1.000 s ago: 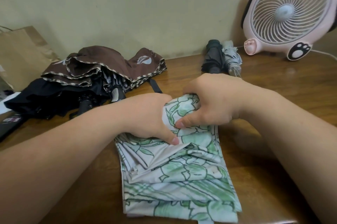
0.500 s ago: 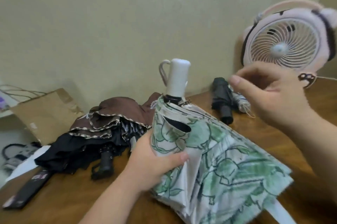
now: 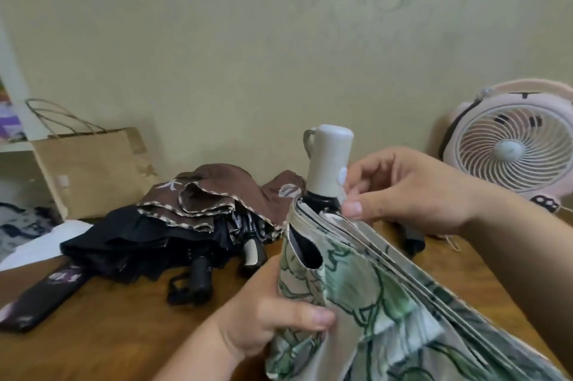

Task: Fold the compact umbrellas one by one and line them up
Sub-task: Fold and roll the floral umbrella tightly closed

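The green-leaf umbrella (image 3: 372,303) is no longer lying flat on the bench (image 3: 108,334). A second ago both hands were pressing it down. Now it stands tilted in the lower middle of the frame, its white handle (image 3: 330,160) pointing up and the cloth fanning out toward the lower right.

The left hand (image 3: 273,318) holds it up, fingers wrapped round the bunched cloth with the thumb across the front. The right hand (image 3: 412,191) hung free in the air half a second ago. It has since come in to the top of the cloth, just below the handle, where thumb and forefinger are drawn narrow and seem to pinch the edge of one fold.

This looks like the start of sorting the loose flaps round the shaft, so this umbrella is still far from rolled and strapped.

To the left of centre, the brown umbrella (image 3: 217,197) and the black umbrella (image 3: 148,247) lie heaped and loose, still to be folded. A dark umbrella (image 3: 412,241), already folded, lies partly hidden behind the right wrist, near the pink fan (image 3: 511,148) at the right edge. A paper bag (image 3: 93,169) stands at the left.
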`<state>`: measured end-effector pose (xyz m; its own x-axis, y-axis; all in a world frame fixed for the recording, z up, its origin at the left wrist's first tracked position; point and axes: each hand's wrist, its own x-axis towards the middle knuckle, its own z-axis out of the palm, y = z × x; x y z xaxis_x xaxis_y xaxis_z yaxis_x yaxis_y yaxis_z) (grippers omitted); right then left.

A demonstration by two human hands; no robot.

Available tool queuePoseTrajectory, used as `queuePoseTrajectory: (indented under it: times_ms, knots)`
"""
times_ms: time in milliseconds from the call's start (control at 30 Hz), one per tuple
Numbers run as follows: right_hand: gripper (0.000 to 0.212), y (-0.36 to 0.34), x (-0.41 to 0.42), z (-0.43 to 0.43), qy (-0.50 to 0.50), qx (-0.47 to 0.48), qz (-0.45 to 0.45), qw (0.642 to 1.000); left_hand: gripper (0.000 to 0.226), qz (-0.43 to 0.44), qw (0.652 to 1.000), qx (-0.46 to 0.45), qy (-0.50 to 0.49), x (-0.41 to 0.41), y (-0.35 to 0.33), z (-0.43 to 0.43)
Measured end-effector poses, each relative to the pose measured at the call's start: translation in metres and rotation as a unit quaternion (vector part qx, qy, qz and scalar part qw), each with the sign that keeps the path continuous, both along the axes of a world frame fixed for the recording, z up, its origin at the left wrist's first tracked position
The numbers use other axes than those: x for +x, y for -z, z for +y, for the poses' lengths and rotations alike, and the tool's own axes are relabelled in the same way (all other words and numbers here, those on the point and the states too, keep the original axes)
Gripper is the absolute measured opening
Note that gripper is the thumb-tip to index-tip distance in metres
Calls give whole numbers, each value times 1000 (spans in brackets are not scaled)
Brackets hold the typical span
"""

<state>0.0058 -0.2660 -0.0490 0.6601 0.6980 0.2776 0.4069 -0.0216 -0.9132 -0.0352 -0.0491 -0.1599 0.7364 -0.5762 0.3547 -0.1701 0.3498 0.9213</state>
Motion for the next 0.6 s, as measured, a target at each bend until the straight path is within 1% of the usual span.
queuePoseTrajectory:
  times_ms: [67, 100, 167, 200, 267, 333, 367, 433, 467, 500, 567, 600]
  knots:
    - [67, 4, 6, 12, 7, -8, -3, 1000, 59, 25, 998, 8, 56, 1, 0, 7]
    - [74, 7, 9, 19, 8, -16, -14, 1000, 58, 41, 996, 9, 73, 2, 1, 10]
    - [77, 13, 9, 31, 22, -37, -35, 998, 65, 73, 992, 1, 101, 1, 4, 12]
    - [78, 15, 8, 36, 36, -36, -22, 998, 68, 88, 990, -8, 111, 0, 5, 13]
    - [76, 20, 7, 45, 58, -40, 13, 997, 67, 114, 987, -20, 111, -1, 7, 12]
    - [68, 22, 7, 52, 84, -41, 21, 995, 64, 140, 984, -30, 102, -1, 8, 11]
    - [68, 22, 7, 55, 96, -32, 23, 995, 64, 150, 982, -42, 105, -2, 8, 11]
    - [78, 24, 7, 58, 121, -9, 29, 992, 62, 161, 977, -66, 120, -4, 6, 9]
    - [80, 25, 6, 59, 135, 2, 31, 990, 60, 164, 976, -74, 125, -5, 3, 7]
    - [76, 25, 5, 61, 146, 9, 31, 989, 58, 168, 974, -81, 129, -7, 2, 5]
    - [58, 23, 4, 61, 167, 25, 39, 985, 55, 175, 972, -90, 128, -7, 1, 3]
    - [54, 21, 2, 61, 175, 21, 40, 984, 55, 175, 972, -93, 124, -7, 1, 4]
